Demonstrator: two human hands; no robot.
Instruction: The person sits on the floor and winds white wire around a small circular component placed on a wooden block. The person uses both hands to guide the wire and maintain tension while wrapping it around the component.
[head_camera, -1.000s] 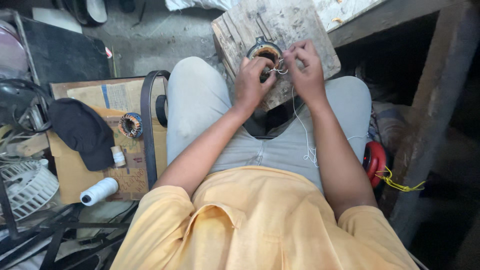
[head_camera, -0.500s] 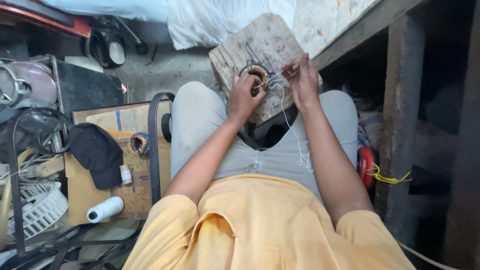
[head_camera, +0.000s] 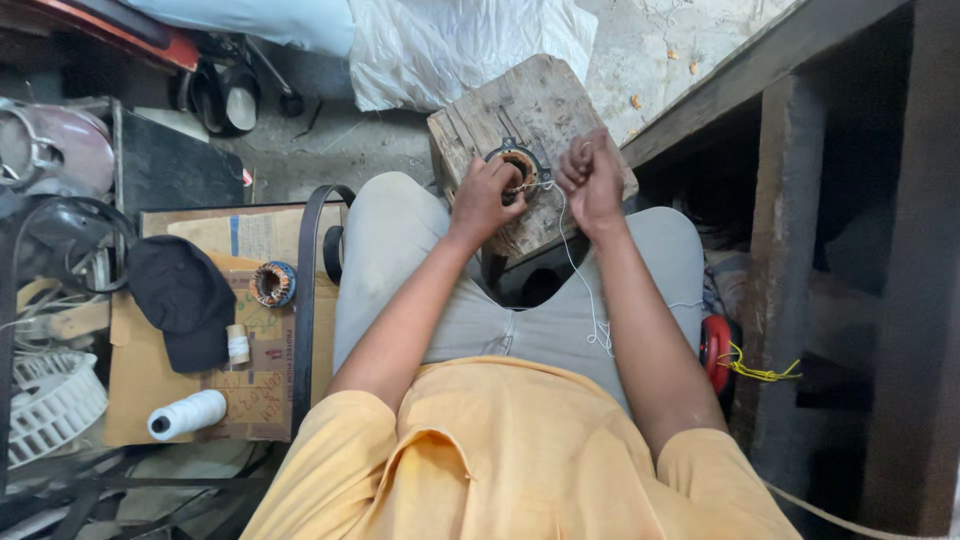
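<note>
A round motor stator with copper windings (head_camera: 517, 165) rests on a worn wooden block (head_camera: 530, 105) in front of my knees. My left hand (head_camera: 483, 198) grips the stator's near edge and holds it down. My right hand (head_camera: 590, 178) is closed in a fist on a white thread (head_camera: 575, 265). The thread runs taut from the stator to that fist, then hangs down onto my grey trousers.
On flattened cardboard (head_camera: 140, 380) at my left lie a second stator (head_camera: 272, 283), a black cap (head_camera: 180, 298), a small thread roll (head_camera: 237, 343) and a white thread spool (head_camera: 187, 414). A white fan part (head_camera: 45, 405) sits far left. Dark wooden bench legs (head_camera: 905, 270) stand at right.
The view has tilted so the block sits lower in frame. My right hand has closed into a fist and pulled the thread away from the stator. My left hand stays on the stator.
</note>
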